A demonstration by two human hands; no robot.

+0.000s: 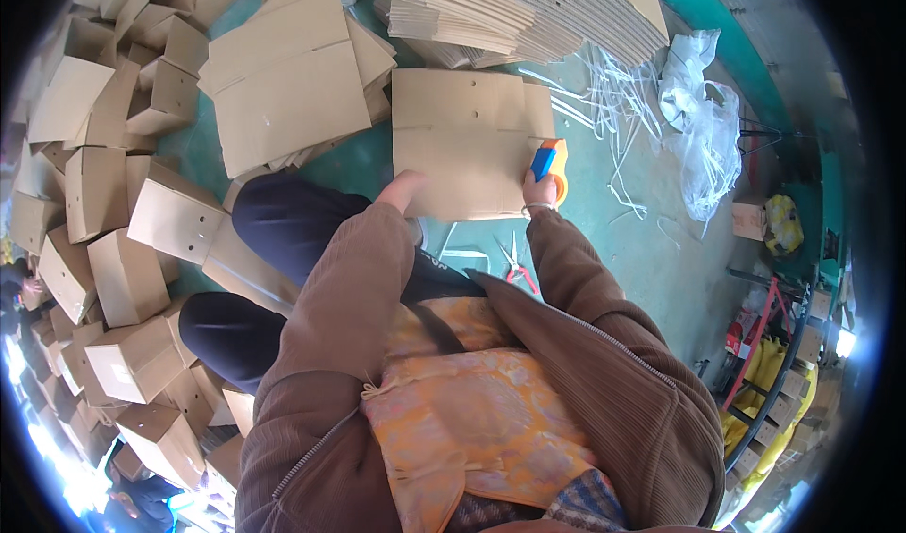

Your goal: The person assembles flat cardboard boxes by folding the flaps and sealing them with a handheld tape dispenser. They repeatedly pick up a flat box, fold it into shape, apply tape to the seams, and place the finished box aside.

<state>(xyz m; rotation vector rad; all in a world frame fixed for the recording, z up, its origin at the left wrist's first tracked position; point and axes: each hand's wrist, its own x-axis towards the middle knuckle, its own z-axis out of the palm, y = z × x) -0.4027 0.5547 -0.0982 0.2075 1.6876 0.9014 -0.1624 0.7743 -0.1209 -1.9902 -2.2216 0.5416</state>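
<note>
A flattened-looking brown cardboard box (pixel 460 146) lies in front of me, with small round holes in its upper face. My left hand (pixel 404 189) is at its near left edge, closed on the cardboard, with some fingers hidden. On the right edge of the box, my right hand (pixel 540 191) grips a tape dispenser (pixel 545 160) with a blue part and an orange body. Red-handled scissors (pixel 515 267) lie on the floor just below the box, blades apart.
Flat cardboard sheets (pixel 288 84) are piled left of the box, and a tall stack of folded cartons (pixel 519 9) stands beyond it. Many formed boxes (pixel 132 278) heap up at far left. White straps (pixel 613 89) and clear plastic bags (pixel 708 136) lie to the right.
</note>
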